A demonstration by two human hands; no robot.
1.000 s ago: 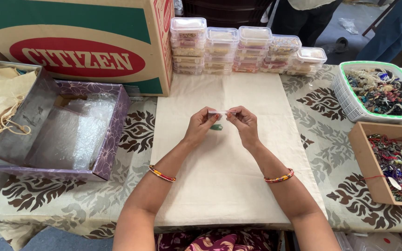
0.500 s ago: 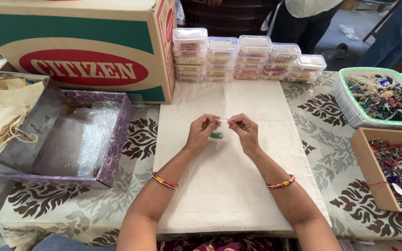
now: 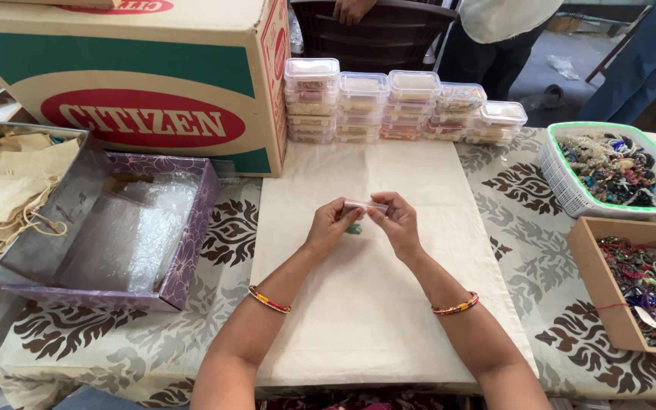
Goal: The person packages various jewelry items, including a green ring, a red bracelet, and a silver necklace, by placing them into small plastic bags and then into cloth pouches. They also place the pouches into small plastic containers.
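Both my hands meet over the cream cloth (image 3: 389,319) at the table's middle. My left hand (image 3: 330,228) and my right hand (image 3: 396,225) pinch the two ends of a small clear plastic pouch (image 3: 366,206) between fingertips. A small green piece (image 3: 354,228) hangs just below the pouch, between my hands; whether it is inside the pouch I cannot tell. Each wrist carries a red and yellow bangle.
A large cardboard box (image 3: 130,83) stands at the back left, stacked clear lidded containers (image 3: 400,106) beside it. A purple patterned box (image 3: 127,235) with plastic lies left. A white basket (image 3: 616,171) and a cardboard tray (image 3: 639,285) of beaded jewellery sit right. People stand behind the table.
My hands have stayed together over the cloth. The pouch is now held flatter and higher between the fingertips, with the green piece hanging below it.
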